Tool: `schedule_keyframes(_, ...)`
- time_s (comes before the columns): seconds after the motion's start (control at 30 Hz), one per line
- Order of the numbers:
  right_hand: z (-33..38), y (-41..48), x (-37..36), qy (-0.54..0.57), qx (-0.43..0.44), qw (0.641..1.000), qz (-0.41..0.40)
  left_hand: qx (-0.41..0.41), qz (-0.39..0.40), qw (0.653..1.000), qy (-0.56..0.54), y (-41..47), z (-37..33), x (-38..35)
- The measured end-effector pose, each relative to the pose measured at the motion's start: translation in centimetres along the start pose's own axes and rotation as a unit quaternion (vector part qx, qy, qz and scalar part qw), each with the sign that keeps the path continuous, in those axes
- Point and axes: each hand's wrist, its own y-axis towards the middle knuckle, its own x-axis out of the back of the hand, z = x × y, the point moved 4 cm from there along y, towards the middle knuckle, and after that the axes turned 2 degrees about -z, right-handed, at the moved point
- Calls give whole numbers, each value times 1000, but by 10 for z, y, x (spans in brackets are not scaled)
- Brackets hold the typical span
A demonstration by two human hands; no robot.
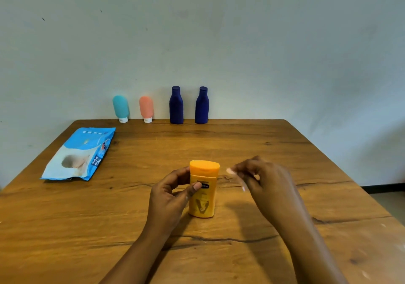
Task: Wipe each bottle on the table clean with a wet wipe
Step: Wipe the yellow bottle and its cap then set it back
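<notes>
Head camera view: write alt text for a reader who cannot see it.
A left hand grips an upright yellow bottle on a wooden table, with a blurred right hand beside it. A wet-wipe pack lies at left; a teal tube, a pink tube and two dark blue bottles stand along the far edge.

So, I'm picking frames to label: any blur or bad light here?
Head view: the right hand is smeared by motion, so the pale streak at its tip cannot be made out; the left hand and the yellow bottle it grips are fairly sharp. Head view again: light is soft and even, no glare, only a faint arm shadow on the table.
</notes>
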Motion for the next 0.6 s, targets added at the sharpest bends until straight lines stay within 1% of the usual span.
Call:
schedule_keyframes(0.07, 6, 4, 4, 20, 16, 997, -71, 17, -7, 1000, -16, 1, 3, -1)
schedule_keyframes(0.13, 18, 3, -5, 47, 66, 990, -116, 25, -7, 999, -23, 2, 3, -2)
schedule_keyframes(0.23, 19, -6, -36, -9, 120, 989, -90, 29, -5, 999, -24, 5, 4, -2)
schedule_keyframes(0.37, -5, -18, -59, -15, 118, 993, -17, 52, -22, 998, -39, 9, 7, 3)
schedule_keyframes(0.4, -10, -19, -60, -15, 110, 994, -11, 56, -23, 997, -40, 9, 7, 3)
schedule_keyframes(0.43, -13, -18, -57, -8, 100, 995, -20, 58, -21, 997, -39, 10, 7, 2)
schedule_keyframes(0.53, -13, -7, -45, 17, 77, 992, -94, 57, -15, 998, -30, 10, 7, 0)
schedule_keyframes(0.57, -8, -4, -44, 19, 83, 991, -105, 56, -16, 998, -27, 10, 8, 0)
schedule_keyframes(0.6, -5, -3, -46, 21, 91, 991, -98, 55, -17, 998, -27, 10, 7, 0)
